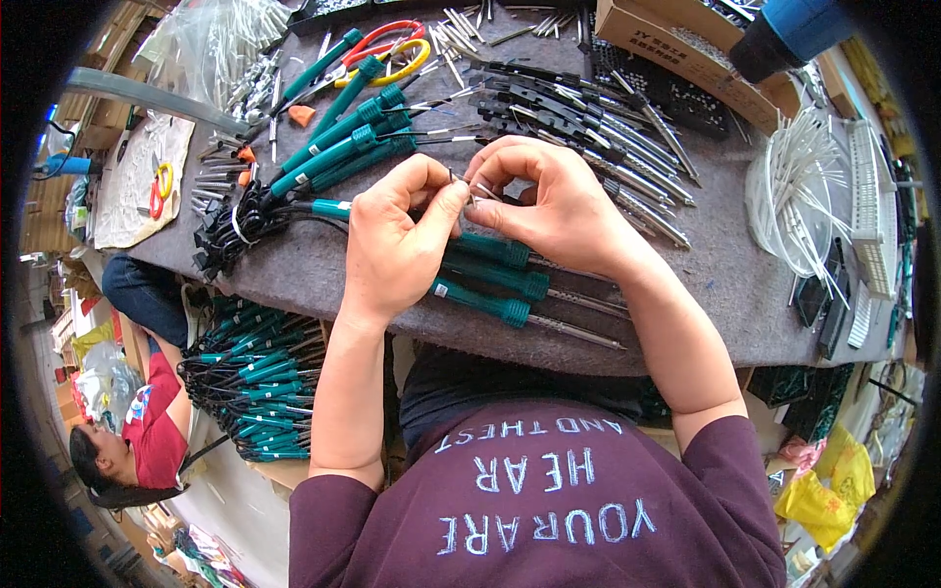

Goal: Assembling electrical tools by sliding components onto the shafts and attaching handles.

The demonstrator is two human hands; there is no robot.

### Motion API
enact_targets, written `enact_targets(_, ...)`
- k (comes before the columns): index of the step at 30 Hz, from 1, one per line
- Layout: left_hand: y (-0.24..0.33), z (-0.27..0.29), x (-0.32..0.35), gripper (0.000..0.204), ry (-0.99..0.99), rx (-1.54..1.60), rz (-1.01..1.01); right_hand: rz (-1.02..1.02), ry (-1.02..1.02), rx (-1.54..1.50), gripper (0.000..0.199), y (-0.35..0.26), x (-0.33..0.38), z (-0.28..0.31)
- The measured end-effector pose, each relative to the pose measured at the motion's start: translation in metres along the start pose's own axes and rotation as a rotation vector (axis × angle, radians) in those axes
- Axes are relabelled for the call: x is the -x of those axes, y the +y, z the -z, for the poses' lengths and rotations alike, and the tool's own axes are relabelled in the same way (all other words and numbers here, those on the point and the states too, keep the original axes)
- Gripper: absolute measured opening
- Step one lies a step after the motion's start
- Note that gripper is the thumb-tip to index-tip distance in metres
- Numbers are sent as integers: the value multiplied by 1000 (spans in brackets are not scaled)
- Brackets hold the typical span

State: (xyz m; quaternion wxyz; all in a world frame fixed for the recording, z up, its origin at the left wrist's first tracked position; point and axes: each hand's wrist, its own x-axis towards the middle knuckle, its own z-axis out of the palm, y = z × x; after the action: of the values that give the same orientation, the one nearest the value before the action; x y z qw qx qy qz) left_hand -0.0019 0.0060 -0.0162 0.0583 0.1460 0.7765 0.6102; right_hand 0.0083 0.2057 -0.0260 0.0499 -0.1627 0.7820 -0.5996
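Observation:
Above the near part of the grey cloth-covered table, my two hands meet fingertip to fingertip. My left hand is closed in a pinch, thumb against forefinger. My right hand pinches too, with thin, wire-like ends showing at its fingertips; what exactly they belong to is too small to make out. Beneath the hands lie finished-looking soldering irons with teal handles and metal barrels, the nearest soldering iron pointing right. A bundle of teal handles with wires out of their ends lies beyond my left hand.
Beyond my right hand are rows of metal barrels. Red-and-yellow scissors lie at the back. A clear tub of white ties stands right, a cardboard box behind. Many soldering irons hang below left; a person sits there.

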Motion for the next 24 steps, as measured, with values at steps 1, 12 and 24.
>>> enact_targets(1, 1, 2, 0, 13, -14, 5, 38, 36, 30, 36, 20, 2, -1, -2)
enact_targets(12, -4, 7, 0, 11, -46, 13, 114, 135, 176, 38, 14, -1, -3, -7)
enact_targets(24, -6, 0, -3, 4, -78, 32, 5, 155, 101, 86, 19, 11, -2, -4)
